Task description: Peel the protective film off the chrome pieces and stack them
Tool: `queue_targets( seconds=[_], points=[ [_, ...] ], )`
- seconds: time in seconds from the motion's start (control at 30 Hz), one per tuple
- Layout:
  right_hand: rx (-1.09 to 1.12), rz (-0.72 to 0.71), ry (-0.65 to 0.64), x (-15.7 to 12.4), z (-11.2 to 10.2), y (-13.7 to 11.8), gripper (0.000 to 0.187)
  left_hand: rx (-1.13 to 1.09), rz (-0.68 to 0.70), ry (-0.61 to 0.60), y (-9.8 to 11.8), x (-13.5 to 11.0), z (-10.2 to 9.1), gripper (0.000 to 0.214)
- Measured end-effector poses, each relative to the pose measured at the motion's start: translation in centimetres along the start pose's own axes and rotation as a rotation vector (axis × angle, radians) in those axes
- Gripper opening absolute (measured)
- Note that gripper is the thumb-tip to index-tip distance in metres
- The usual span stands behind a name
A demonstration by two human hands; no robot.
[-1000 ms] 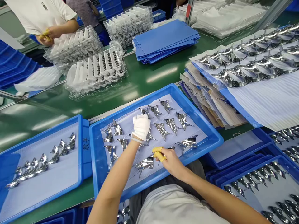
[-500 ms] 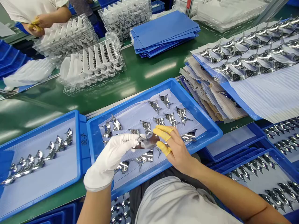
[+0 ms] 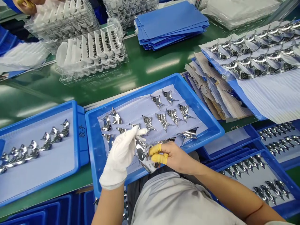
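Observation:
A shiny chrome-plated part [image 3: 142,152] with a curved, pointed shape is held between my two hands above the near side of a blue tray [image 3: 199,140]. My left hand [image 3: 120,151], in a white glove, is closed on its upper left edge. Yellow finger cots cover fingertips of my right hand [image 3: 172,155], which is closed against the part's right side; exactly where those fingers meet it is partly hidden. Several similar chrome parts [image 3: 163,121] lie spread on the white paper lining [image 3: 131,109] beneath, some covered by my hands.
On the left, another blue tray [image 3: 76,137] holds a row of chrome parts. Behind are clear plastic trays [image 3: 93,56] and stacked blue sheets [image 3: 171,22]. Paper-lined boards with chrome parts [image 3: 264,59] stand right, above lower blue trays [image 3: 278,159]. A co-worker's hand [image 3: 27,6] shows top left.
The held chrome part has turned from lying roughly level to a steep slant and come nearer my body. My right hand has closed in and moved lower. The view has shifted downward.

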State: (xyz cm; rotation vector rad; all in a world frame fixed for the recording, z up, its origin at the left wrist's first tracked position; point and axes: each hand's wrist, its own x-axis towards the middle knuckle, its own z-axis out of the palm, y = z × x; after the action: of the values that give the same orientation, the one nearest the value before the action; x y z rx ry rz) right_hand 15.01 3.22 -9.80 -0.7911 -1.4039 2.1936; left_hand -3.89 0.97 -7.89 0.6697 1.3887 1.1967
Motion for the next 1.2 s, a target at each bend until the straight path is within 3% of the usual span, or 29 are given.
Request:
queue_targets(
  seconds=[0.1,0.17,0.3,0.37,0.47,0.57,0.7,0.93,1.2],
  points=[
    [0.024,-0.010,0.041,0.0,-0.1,0.0,0.028,-0.028,0.024,0.062,0.0,-0.9,0.2,0.038],
    [-0.090,-0.124,0.079,-0.2,-0.1,-0.3,0.021,-0.008,0.062,0.001,-0.1,-1.7,0.2,0.039],
    [-0.395,-0.401,0.078,-0.6,0.2,-0.9,0.016,0.098,0.092,-0.091,-1.0,-2.9,-0.2,0.077],
    [-0.522,-0.525,0.076,-0.9,0.4,-1.1,0.016,0.137,0.162,-0.041,-1.4,-3.1,-0.4,0.070],
    [-0.699,-0.650,0.088,-1.2,0.5,-1.3,0.019,0.081,0.224,0.034,-1.7,-3.2,-0.7,0.039],
    [-0.857,-0.670,0.086,-1.6,0.6,-1.5,0.026,0.027,0.218,0.068,-1.7,-3.4,-0.7,0.023],
    [-0.925,-0.699,0.113,-1.8,0.8,-1.7,0.030,0.004,0.224,0.096,-1.5,-3.7,-0.4,0.019],
    [-0.672,-0.700,0.058,-1.8,1.1,-2.0,0.013,-0.033,0.171,0.087,-1.8,-3.8,-0.4,0.021],
    [-0.592,-0.646,0.046,-1.9,1.0,-2.0,0.012,-0.045,0.146,0.075,-1.9,-3.9,-0.3,0.022]
  ],
)
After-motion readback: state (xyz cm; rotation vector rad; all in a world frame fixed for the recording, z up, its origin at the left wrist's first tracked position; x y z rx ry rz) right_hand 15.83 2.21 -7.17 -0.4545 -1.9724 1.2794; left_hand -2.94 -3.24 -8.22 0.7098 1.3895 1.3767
